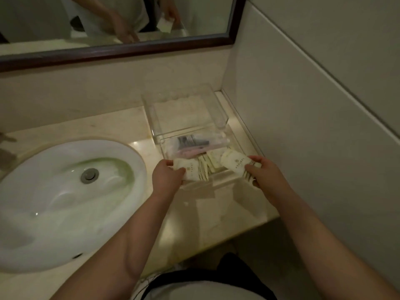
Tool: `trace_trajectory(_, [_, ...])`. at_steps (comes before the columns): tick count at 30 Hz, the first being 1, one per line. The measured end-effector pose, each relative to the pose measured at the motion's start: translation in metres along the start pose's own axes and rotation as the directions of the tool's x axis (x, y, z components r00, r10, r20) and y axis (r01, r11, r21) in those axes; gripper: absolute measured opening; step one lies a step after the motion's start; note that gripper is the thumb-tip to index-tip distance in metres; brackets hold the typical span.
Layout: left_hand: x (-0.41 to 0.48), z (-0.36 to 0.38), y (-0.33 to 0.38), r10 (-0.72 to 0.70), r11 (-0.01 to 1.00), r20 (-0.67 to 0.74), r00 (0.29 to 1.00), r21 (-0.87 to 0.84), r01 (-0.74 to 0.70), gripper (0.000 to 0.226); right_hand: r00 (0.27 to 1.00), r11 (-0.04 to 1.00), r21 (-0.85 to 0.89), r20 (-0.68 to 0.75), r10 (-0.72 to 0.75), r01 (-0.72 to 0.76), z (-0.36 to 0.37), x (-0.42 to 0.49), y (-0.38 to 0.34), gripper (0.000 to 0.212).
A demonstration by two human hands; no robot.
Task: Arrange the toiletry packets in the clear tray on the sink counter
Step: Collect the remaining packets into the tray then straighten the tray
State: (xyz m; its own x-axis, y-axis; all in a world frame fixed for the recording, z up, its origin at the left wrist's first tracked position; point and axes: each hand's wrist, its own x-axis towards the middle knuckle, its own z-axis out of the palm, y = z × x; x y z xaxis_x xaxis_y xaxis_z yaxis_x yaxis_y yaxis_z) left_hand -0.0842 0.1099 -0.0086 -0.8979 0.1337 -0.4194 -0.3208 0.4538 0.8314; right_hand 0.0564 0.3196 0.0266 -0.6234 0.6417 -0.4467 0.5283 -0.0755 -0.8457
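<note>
A clear tray (225,121) stands on the marble counter by the right wall. Its near part holds a see-through bag (190,142) with dark and pink items. In front of that lie several cream toiletry packets (211,162). My left hand (165,177) pinches one cream packet (192,171) at the tray's near left. My right hand (263,173) grips another cream packet (234,162) at the near right. The tray's far part looks bare.
A white oval sink (65,200) with a metal drain (89,175) fills the left of the counter (205,215). A dark-framed mirror (234,22) hangs above the backsplash. The tiled wall (313,105) stands close on the right. A tap handle (7,139) shows at the far left.
</note>
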Motion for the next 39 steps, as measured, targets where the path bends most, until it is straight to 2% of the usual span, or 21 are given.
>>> trace_trajectory(3, [-0.006, 0.012, 0.001, 0.102, 0.980, -0.113, 0.988, 0.183, -0.080, 0.032, 0.999, 0.998, -0.046, -0.007, -0.039, 0.039, 0.001, 0.027, -0.010, 0.027])
trace_trajectory(5, [-0.010, 0.020, 0.003, 0.135, 0.968, -0.190, 0.972, 0.235, -0.088, 0.031, 0.997, 0.991, -0.114, 0.022, -0.073, 0.075, 0.004, 0.046, -0.018, 0.022])
trace_trajectory(10, [-0.017, 0.032, 0.004, 0.089, 0.983, -0.375, 0.923, 0.183, -0.020, 0.028, 0.971, 0.892, -0.404, 0.200, -0.131, 0.204, 0.012, 0.082, -0.041, 0.024])
trace_trajectory(12, [-0.019, 0.038, 0.002, 0.117, 0.980, -0.406, 0.906, 0.198, -0.038, 0.030, 0.957, 0.846, -0.477, 0.262, -0.121, 0.237, 0.018, 0.090, -0.042, 0.022])
trace_trajectory(15, [-0.020, 0.043, -0.005, 0.147, 0.976, -0.434, 0.889, 0.207, -0.061, 0.032, 0.955, 0.810, -0.530, 0.270, -0.119, 0.251, 0.025, 0.095, -0.037, 0.016])
trace_trajectory(18, [-0.019, 0.044, -0.012, 0.174, 0.969, -0.433, 0.885, 0.236, -0.075, 0.035, 0.949, 0.727, -0.611, 0.215, -0.230, 0.315, 0.028, 0.089, -0.031, 0.013])
trace_trajectory(20, [-0.020, 0.046, -0.013, 0.209, 0.955, -0.426, 0.880, 0.282, -0.090, 0.041, 0.929, 0.616, -0.704, 0.188, -0.319, 0.354, 0.031, 0.084, -0.026, 0.016])
trace_trajectory(23, [-0.026, 0.050, -0.012, 0.308, 0.920, -0.417, 0.855, 0.359, -0.157, 0.046, 0.903, 0.526, -0.766, 0.161, -0.399, 0.370, 0.034, 0.082, -0.020, 0.017])
trace_trajectory(25, [-0.031, 0.051, -0.010, 0.451, 0.838, -0.329, 0.829, 0.477, -0.266, 0.042, 0.894, 0.521, -0.769, 0.145, -0.423, 0.371, 0.034, 0.082, -0.018, 0.017])
trace_trajectory(28, [-0.035, 0.054, -0.013, 0.615, 0.596, -0.016, 0.788, 0.665, -0.451, 0.040, 0.857, 0.444, -0.815, 0.118, -0.501, 0.372, 0.036, 0.079, -0.014, 0.028])
trace_trajectory(30, [-0.034, 0.055, -0.017, 0.603, 0.492, 0.149, 0.784, 0.704, -0.512, 0.045, 0.811, 0.408, -0.823, 0.105, -0.575, 0.395, 0.037, 0.072, -0.011, 0.034])
trace_trajectory(32, [-0.033, 0.054, -0.022, 0.565, 0.449, 0.218, 0.796, 0.728, -0.518, 0.047, 0.772, 0.375, -0.798, 0.169, -0.613, 0.472, 0.040, 0.064, -0.004, 0.034])
trace_trajectory(35, [-0.030, 0.048, -0.027, 0.534, 0.391, 0.299, 0.791, 0.742, -0.544, 0.049, 0.803, 0.410, -0.761, 0.238, -0.546, 0.504, 0.047, 0.054, 0.009, 0.032])
trace_trajectory(39, [-0.030, 0.041, -0.026, 0.445, 0.319, 0.427, 0.787, 0.746, -0.585, 0.061, 0.847, 0.516, -0.724, 0.180, -0.499, 0.458, 0.054, 0.052, 0.014, 0.032])
